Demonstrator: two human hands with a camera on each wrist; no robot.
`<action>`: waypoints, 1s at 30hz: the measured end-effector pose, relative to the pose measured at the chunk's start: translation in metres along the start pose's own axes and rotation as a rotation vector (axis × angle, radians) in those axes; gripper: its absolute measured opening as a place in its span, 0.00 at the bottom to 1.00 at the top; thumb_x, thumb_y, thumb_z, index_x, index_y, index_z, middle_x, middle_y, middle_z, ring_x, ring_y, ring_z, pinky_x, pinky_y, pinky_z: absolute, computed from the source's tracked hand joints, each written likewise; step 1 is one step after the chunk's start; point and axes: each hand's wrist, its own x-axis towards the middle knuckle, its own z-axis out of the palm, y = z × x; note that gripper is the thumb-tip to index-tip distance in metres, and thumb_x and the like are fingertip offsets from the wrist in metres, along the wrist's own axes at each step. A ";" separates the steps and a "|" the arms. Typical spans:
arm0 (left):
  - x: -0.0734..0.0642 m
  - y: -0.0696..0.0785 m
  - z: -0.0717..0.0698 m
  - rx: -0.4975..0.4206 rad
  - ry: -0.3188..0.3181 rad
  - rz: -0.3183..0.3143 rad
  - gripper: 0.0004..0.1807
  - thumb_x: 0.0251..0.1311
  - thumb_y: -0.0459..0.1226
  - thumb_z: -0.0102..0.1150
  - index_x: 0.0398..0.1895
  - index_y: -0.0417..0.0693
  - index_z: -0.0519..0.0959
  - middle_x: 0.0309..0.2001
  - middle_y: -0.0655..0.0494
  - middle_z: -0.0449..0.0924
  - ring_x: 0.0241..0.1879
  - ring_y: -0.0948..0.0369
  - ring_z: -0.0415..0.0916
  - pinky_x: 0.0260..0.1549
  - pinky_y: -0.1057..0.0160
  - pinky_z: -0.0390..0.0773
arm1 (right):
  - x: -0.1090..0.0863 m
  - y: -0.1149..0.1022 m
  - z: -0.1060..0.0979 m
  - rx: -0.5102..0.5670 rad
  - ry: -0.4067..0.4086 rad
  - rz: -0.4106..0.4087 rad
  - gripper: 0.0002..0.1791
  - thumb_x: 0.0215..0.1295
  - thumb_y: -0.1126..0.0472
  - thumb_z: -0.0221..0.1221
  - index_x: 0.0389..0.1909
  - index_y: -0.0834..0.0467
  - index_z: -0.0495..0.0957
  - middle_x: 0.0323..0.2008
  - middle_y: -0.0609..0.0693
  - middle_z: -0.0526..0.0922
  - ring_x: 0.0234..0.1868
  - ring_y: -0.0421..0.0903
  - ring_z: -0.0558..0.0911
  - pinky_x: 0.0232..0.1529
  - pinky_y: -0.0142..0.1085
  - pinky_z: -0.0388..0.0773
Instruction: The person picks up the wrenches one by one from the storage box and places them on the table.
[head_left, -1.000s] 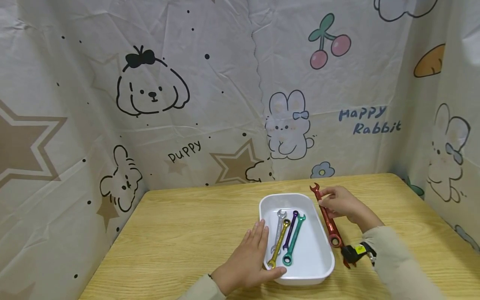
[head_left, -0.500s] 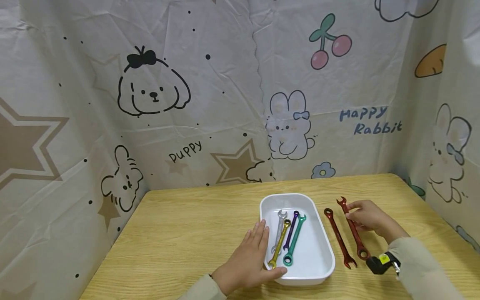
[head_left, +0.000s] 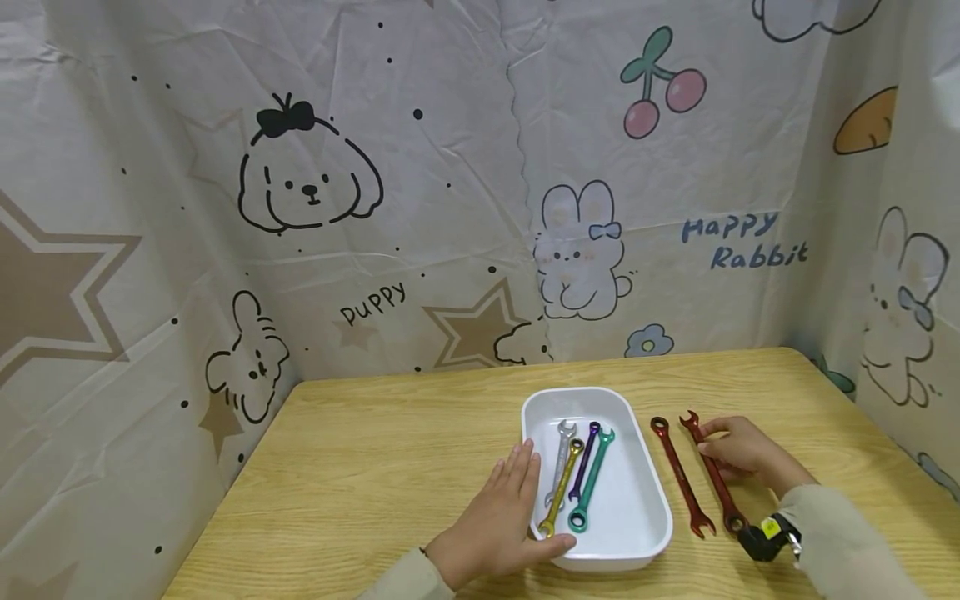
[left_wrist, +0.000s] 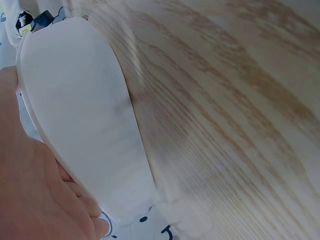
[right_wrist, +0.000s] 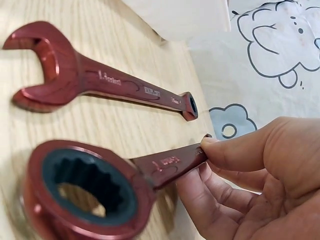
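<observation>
My right hand (head_left: 742,450) pinches a red combination wrench (head_left: 716,475) near its open-jaw end, to the right of the tray. In the right wrist view, thumb and fingers hold the wrench's far end, and its ratchet ring (right_wrist: 85,190) faces the camera. A second red combination wrench (head_left: 678,475) lies on the table between it and the tray. My left hand (head_left: 495,517) rests against the left side of the white tray (head_left: 637,508), fingers extended along the rim and thumb over the near corner. Inside lie silver (head_left: 560,458), gold (head_left: 562,487), purple (head_left: 585,462) and green (head_left: 592,482) wrenches.
The wooden table (head_left: 360,475) stretches left of the tray and behind it. A printed cloth (head_left: 450,167) hangs along the table's back and both sides. A black device (head_left: 765,540) is strapped at the right wrist.
The right hand has moved right and slightly nearer with its red wrench, away from the tray. The other red wrench, mostly covered before, now shows whole. The left hand stays on the tray.
</observation>
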 end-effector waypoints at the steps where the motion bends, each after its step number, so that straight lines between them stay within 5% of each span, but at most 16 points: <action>1: 0.000 0.000 0.000 -0.002 -0.001 0.000 0.59 0.56 0.74 0.35 0.75 0.37 0.42 0.76 0.40 0.35 0.75 0.48 0.36 0.70 0.50 0.49 | 0.000 0.000 0.000 -0.001 -0.001 -0.001 0.20 0.65 0.68 0.54 0.53 0.77 0.65 0.26 0.49 0.71 0.23 0.41 0.74 0.23 0.33 0.78; 17: 0.000 0.000 0.000 -0.020 -0.017 -0.005 0.59 0.56 0.74 0.37 0.76 0.38 0.42 0.76 0.41 0.33 0.75 0.49 0.35 0.70 0.49 0.49 | 0.002 -0.001 0.005 -0.078 0.026 -0.047 0.21 0.63 0.68 0.55 0.51 0.79 0.66 0.31 0.56 0.73 0.27 0.43 0.76 0.25 0.36 0.80; 30: 0.000 -0.001 0.001 0.004 0.002 -0.003 0.59 0.56 0.74 0.37 0.75 0.37 0.42 0.76 0.41 0.34 0.75 0.48 0.35 0.70 0.49 0.49 | -0.002 -0.011 0.012 -0.317 0.161 -0.093 0.08 0.58 0.68 0.59 0.31 0.71 0.74 0.20 0.51 0.73 0.17 0.42 0.73 0.18 0.33 0.73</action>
